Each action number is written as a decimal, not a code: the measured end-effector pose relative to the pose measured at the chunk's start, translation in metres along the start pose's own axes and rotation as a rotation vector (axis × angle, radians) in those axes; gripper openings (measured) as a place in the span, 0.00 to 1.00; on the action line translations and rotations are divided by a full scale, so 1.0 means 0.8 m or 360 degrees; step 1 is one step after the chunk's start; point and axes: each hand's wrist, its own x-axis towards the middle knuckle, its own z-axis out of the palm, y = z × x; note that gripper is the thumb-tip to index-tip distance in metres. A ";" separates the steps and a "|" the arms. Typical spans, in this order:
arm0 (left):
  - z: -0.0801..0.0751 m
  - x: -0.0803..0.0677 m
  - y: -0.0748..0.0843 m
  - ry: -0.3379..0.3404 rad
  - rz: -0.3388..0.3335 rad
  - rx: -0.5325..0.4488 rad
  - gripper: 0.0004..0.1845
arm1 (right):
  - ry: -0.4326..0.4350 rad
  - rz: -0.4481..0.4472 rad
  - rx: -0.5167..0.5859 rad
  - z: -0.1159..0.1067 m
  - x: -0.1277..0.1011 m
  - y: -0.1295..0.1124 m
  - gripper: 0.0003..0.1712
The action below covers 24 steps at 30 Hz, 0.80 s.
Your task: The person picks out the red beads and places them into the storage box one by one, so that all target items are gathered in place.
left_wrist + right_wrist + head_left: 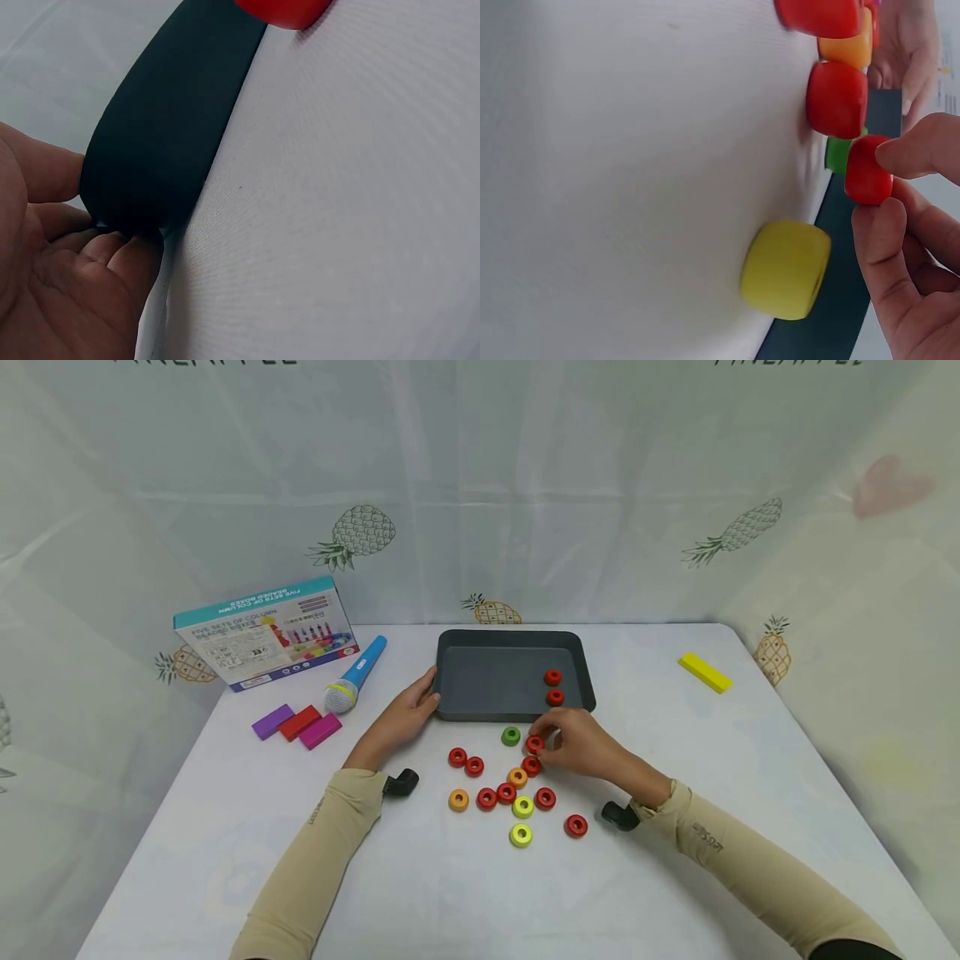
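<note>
A dark grey tray lies on the table, two red beads near its right end. My left hand grips the tray's left edge; the left wrist view shows the thumb and curled fingers around it. My right hand pinches a red ring-shaped bead between thumb and fingers, just in front of the tray's near right edge. Close by stand a green bead and another red bead. In the right wrist view a yellow bead sits near that hand.
Several red, orange and yellow beads lie scattered before the tray. To the left are a toy microphone, a printed box and purple, red and magenta blocks. A yellow block lies far right.
</note>
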 end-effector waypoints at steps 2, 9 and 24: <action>0.000 0.000 0.000 0.0000 -0.0006 0.0006 0.34 | -0.0001 -0.0005 0.0000 -0.001 0.000 -0.001 0.14; 0.000 0.000 -0.001 0.0005 -0.0027 0.0013 0.34 | 0.0018 -0.0026 -0.0004 -0.007 0.001 -0.006 0.15; 0.001 0.002 -0.004 0.0007 -0.0013 -0.0012 0.34 | 0.0143 -0.0070 0.0034 -0.027 0.028 -0.004 0.15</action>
